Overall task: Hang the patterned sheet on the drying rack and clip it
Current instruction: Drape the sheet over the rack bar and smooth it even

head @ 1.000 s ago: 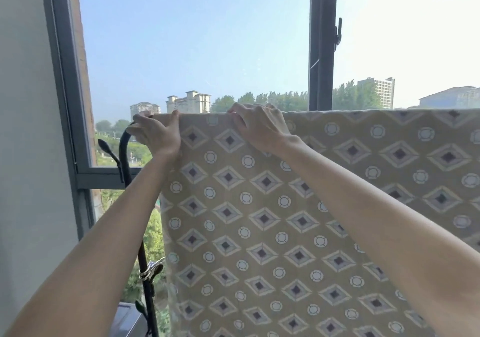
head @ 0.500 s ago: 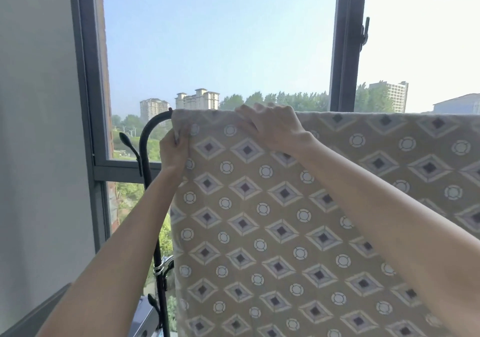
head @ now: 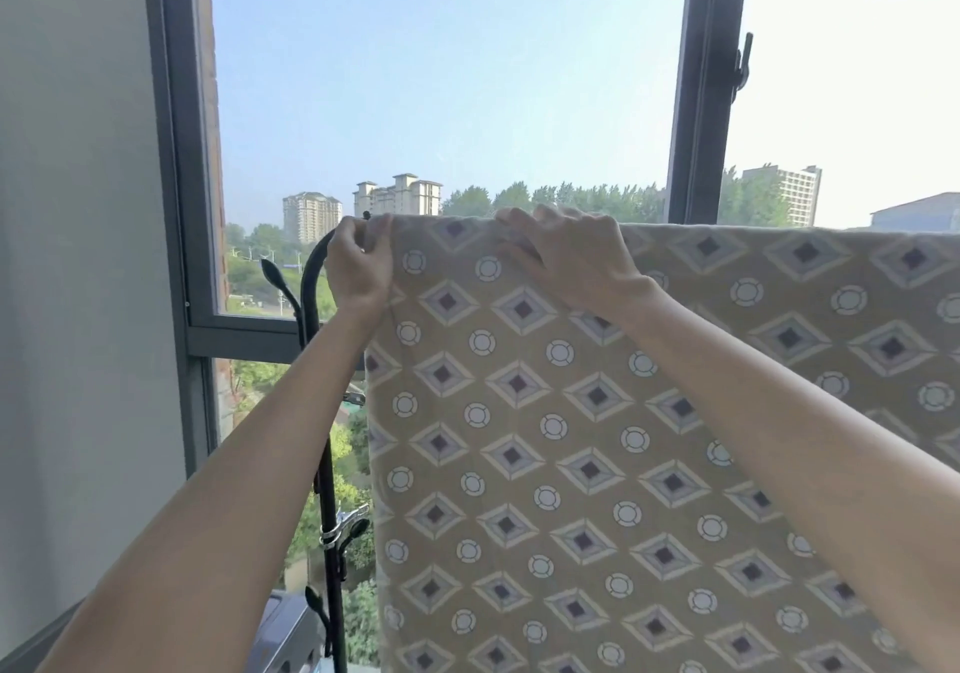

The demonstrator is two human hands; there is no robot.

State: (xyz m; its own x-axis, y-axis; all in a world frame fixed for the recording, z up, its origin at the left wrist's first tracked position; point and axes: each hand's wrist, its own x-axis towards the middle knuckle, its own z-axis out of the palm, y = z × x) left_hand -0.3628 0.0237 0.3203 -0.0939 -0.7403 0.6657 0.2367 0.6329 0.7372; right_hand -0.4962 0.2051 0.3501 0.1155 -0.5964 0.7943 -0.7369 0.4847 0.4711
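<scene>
The patterned sheet (head: 597, 438), tan with diamonds and circles, hangs draped over the top bar of the black drying rack (head: 324, 464) and fills the right and lower centre. My left hand (head: 358, 267) pinches the sheet's upper left corner at the bend of the rack's bar. My right hand (head: 566, 257) grips the sheet's top fold a little to the right, its fingers curled over the bar. A small dark object shows above my left fingers; I cannot tell what it is.
The rack's black upright carries leaf-shaped hooks (head: 275, 277) and a metal clip (head: 343, 524) lower down. Behind stands a dark window frame (head: 701, 85) with a handle (head: 743, 64). A grey wall (head: 78, 257) closes the left side.
My left hand has shifted up to the sheet's top left corner at the rack's bend and now pinches it. My right hand stays on the top fold. The view has moved closer.
</scene>
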